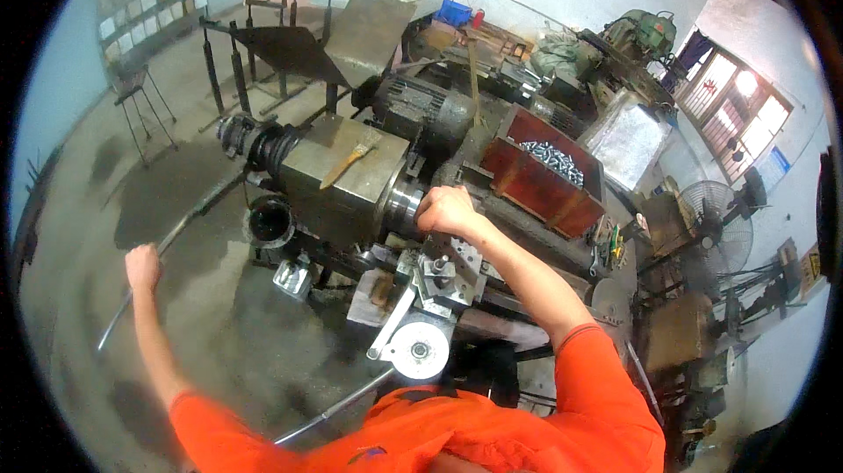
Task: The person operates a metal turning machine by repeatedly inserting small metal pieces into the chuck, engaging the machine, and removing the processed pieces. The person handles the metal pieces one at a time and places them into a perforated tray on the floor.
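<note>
Two hands are on one big machine, and I'll start with that: the lathe [351, 183] fills the middle of my view, its grey headstock block lying across the frame with a motor [421, 104] behind it. On top of the block lies a brush [349, 161] with a wooden handle. Behind and to the right sits a red tray [540, 187] holding a heap of small bright metal parts [553, 161]. A long steel bar [176, 240] sticks out of the lathe's left end and slants down toward the lower left over the concrete floor [79, 209]. My left hand [142, 267] is on that bar well away from the machine, fingers wrapped shut around it. My right hand [446, 209] is at the chuck end of the headstock, just above the tool post [439, 275]; its fingers are curled together, but I cannot tell what, if anything, they are clamped on. Nearer to me, below the tool post, is a round white handwheel [420, 350]. A fan [716, 214] stands off to the right.
</note>
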`<action>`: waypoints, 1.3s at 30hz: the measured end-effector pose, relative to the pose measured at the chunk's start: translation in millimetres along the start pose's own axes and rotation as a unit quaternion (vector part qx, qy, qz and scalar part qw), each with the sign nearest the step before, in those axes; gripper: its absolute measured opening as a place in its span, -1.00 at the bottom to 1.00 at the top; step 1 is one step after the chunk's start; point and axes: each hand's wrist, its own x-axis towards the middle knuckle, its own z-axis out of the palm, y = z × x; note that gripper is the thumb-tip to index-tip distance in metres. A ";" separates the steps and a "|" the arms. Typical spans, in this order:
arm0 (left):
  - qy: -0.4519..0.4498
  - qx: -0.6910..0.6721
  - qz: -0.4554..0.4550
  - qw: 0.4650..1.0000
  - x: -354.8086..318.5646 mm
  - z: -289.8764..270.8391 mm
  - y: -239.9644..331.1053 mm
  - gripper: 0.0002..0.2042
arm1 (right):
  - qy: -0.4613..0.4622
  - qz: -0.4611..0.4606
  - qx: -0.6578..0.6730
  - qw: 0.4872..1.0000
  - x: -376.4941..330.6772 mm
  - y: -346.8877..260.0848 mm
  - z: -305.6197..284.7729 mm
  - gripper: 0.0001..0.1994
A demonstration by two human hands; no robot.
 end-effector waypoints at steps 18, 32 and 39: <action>-0.146 -0.241 0.048 0.958 -40.7 116.8 289.0 -0.72 | 0.191 0.283 0.250 0.906 -315.7 176.2 30.4 -0.57; -0.386 -0.289 0.082 0.872 -82.4 11.6 218.9 -0.58 | 0.016 0.681 -0.050 0.731 -560.6 388.9 135.0 -0.31; -0.511 -0.511 0.151 0.675 -163.1 -158.8 257.0 -0.61 | 0.100 0.654 -0.097 0.743 -560.7 369.0 154.0 -0.72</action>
